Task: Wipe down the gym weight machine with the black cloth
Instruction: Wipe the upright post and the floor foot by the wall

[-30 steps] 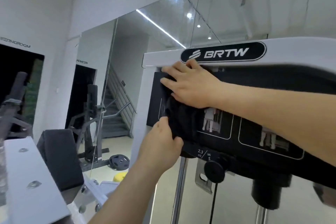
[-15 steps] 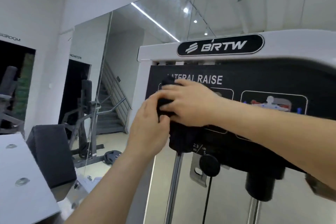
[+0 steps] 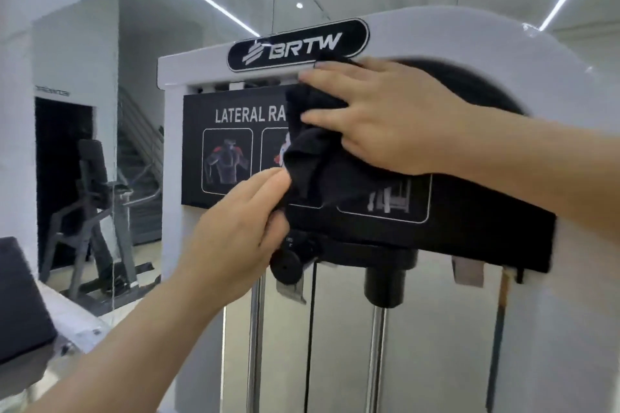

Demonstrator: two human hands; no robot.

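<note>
The white weight machine (image 3: 174, 151) fills the view, with a black BRTW badge (image 3: 298, 45) on top and a black LATERAL RAISE instruction panel (image 3: 228, 157) below it. A black cloth (image 3: 312, 161) hangs against the middle of that panel. My right hand (image 3: 379, 117) lies flat on the cloth with fingers spread, pressing its upper part near the panel's top edge. My left hand (image 3: 238, 228) pinches the cloth's lower left corner between thumb and fingers. The cloth hides part of the panel's lettering and middle picture.
Below the panel are a black knob (image 3: 287, 266), chrome guide rods (image 3: 255, 339) and a black cable. A black pad (image 3: 20, 298) sits at the lower left. Another gym machine (image 3: 90, 221) and stairs stand behind on the left.
My right hand slid the cloth up and to the right across the panel, uncovering its left pictures. My left hand dropped from beside the right to the cloth's lower corner.
</note>
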